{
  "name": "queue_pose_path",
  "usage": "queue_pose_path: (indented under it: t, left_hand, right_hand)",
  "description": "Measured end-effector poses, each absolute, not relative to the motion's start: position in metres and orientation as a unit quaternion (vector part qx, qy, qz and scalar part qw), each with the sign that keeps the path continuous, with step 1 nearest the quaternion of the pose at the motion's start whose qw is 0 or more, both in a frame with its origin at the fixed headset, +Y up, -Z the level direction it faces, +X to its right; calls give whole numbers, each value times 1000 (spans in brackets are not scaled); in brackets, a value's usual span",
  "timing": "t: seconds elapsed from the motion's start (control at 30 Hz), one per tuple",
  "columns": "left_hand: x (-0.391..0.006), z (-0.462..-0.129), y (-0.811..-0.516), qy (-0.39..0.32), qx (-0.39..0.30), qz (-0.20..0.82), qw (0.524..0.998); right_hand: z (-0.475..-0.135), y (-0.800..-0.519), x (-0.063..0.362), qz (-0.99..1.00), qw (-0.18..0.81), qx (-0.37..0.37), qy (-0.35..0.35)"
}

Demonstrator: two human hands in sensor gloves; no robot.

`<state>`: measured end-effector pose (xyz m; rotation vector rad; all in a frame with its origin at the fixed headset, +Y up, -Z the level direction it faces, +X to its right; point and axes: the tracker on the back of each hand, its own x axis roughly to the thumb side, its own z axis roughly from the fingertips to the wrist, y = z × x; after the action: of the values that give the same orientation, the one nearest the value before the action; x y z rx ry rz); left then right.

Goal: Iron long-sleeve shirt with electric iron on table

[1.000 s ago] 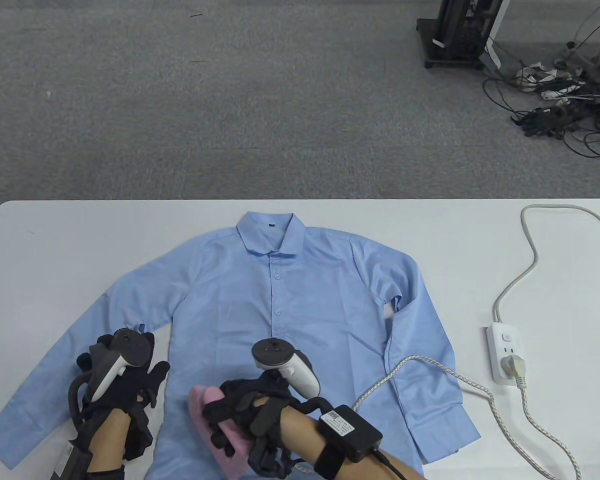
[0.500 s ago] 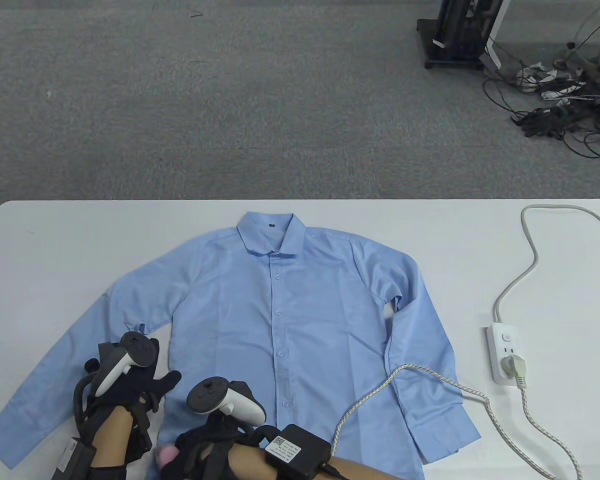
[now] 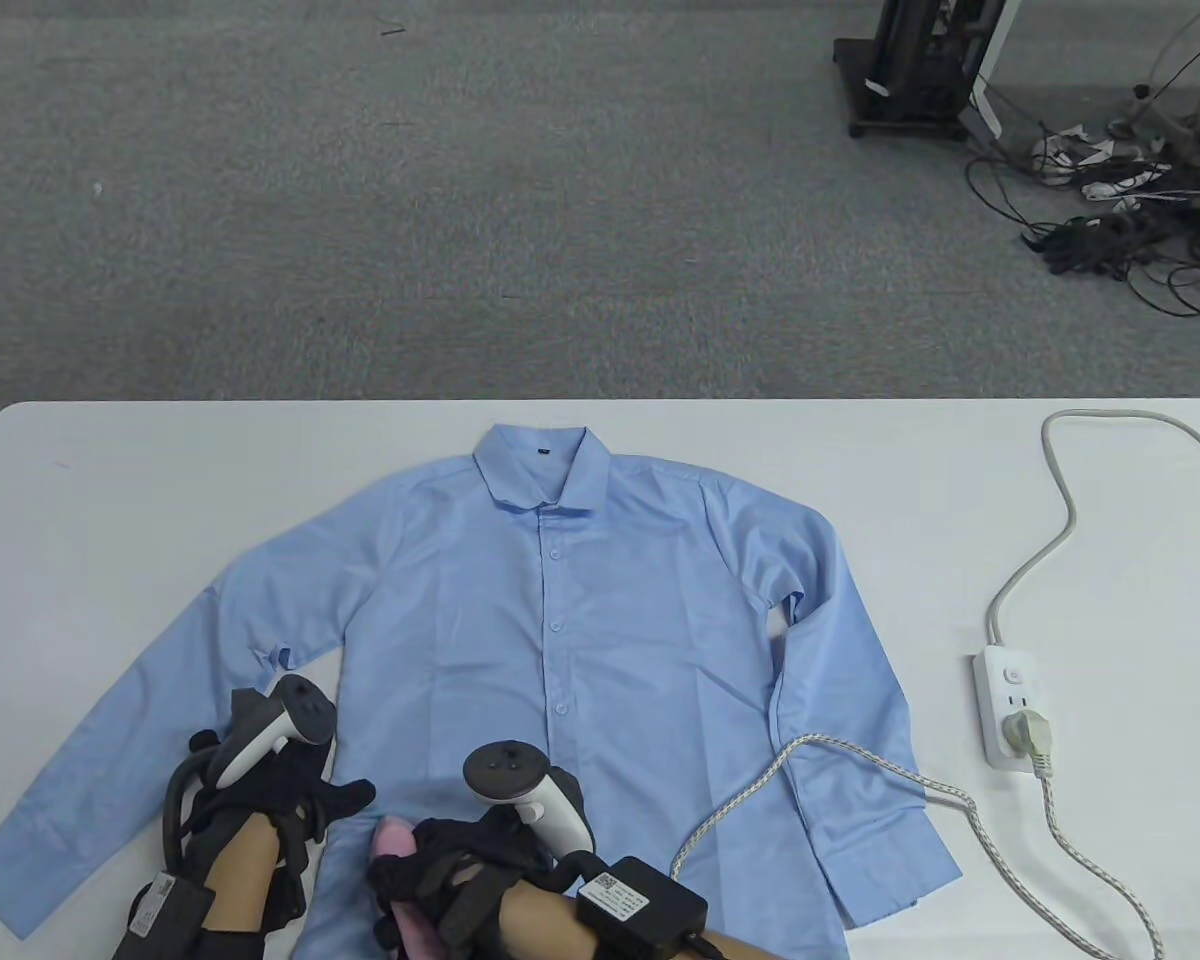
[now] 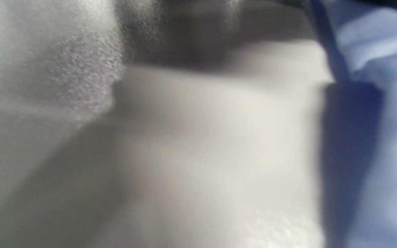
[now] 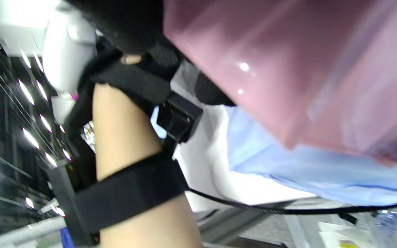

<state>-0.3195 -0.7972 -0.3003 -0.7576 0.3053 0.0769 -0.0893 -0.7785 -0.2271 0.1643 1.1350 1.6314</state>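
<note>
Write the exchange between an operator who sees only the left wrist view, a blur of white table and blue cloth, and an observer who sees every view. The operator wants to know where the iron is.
Operator: Where is the iron?
Observer: The right hand grips the pink electric iron on the light blue long-sleeve shirt, at its near hem, left of the button row.
Operator: Is it plugged in?
Observer: A braided white cord runs from beside that arm across a sleeve to the white power strip, where a plug sits in the socket.
</note>
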Motion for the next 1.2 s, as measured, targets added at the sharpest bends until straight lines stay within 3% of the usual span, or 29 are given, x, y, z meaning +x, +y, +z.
queue_pose_path:
  t: [0.33,0.77,1.0,1.07,1.2]
  left_hand:
    - [-320,-301,-799,145,-374,43,915]
    - [-322,-301,-799,143,-377,54,913]
    - [-323,-300,-793,148,-366,47,918]
    - [-324,-299,-784,144,-336,50,929]
    - [-319,-298,-777,129,-313,60,939]
  right_hand:
    - [-232,-778,-49,661,593,32,459]
    - [-223,-777,-14,696,609,-34,379]
    - [-220,-781,-10,657,636,-26,404]
    - [-222,-776,-12,627,659,-8,415]
    - [-234,-744,8,613,703,29,358]
